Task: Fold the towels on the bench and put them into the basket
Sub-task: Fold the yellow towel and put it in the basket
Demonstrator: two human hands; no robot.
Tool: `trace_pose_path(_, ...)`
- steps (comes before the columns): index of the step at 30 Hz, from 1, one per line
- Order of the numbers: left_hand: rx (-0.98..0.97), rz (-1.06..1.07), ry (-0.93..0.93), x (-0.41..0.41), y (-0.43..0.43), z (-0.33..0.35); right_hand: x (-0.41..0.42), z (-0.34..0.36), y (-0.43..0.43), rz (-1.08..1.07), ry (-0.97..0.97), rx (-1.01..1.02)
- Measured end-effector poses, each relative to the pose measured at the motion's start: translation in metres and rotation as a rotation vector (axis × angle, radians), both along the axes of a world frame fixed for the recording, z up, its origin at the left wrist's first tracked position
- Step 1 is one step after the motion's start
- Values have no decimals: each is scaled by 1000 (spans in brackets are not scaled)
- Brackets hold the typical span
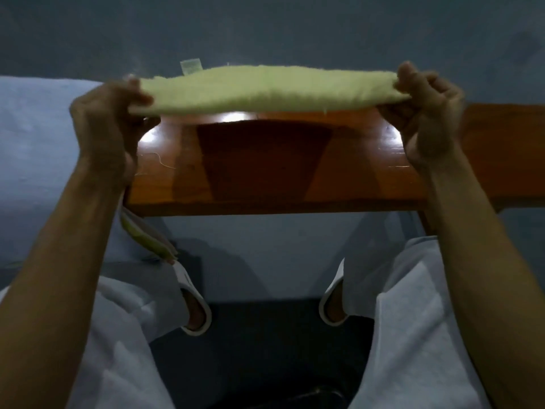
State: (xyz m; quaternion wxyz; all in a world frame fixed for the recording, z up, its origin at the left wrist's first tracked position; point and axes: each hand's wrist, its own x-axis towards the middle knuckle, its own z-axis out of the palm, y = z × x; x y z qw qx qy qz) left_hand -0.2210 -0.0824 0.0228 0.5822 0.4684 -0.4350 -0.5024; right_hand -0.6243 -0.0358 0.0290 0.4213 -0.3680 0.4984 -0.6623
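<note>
A pale yellow-green towel (pixel 265 88) is stretched flat in the air above the brown wooden bench (pixel 265 172), seen almost edge-on. A small label sticks up from its far edge near the left. My left hand (pixel 103 122) pinches the towel's left end. My right hand (pixel 430 113) grips its right end with curled fingers. The towel casts a dark shadow on the bench top. No basket is in view.
A light blue cloth (pixel 38 157) covers the bench's left part and hangs down. A yellow-green and white folded piece (pixel 147 240) hangs below the bench's left front corner. My knees in white trousers and my slippered feet (pixel 194 314) are below the bench edge.
</note>
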Motion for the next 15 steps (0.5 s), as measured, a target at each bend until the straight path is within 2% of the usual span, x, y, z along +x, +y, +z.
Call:
trace_pose_path(3,12,-54,-467,7,6,-28,-5,-11,6,18,223,236)
trace_pose_path(6,151,-240,-839,7,13,-46,-6,-22,16,176,564,657)
trace_pose_path(8,234,-315,-1039,8,13,-48,-6,-27,18,207,654,822)
trace_pose_path(12,317,-297,-1245,14,2,-49,-6,-28,12,134,866,884)
trace_pose_path(15,245,-124,-1265,11,-7,-52,-4,-30,6,11,999,754)
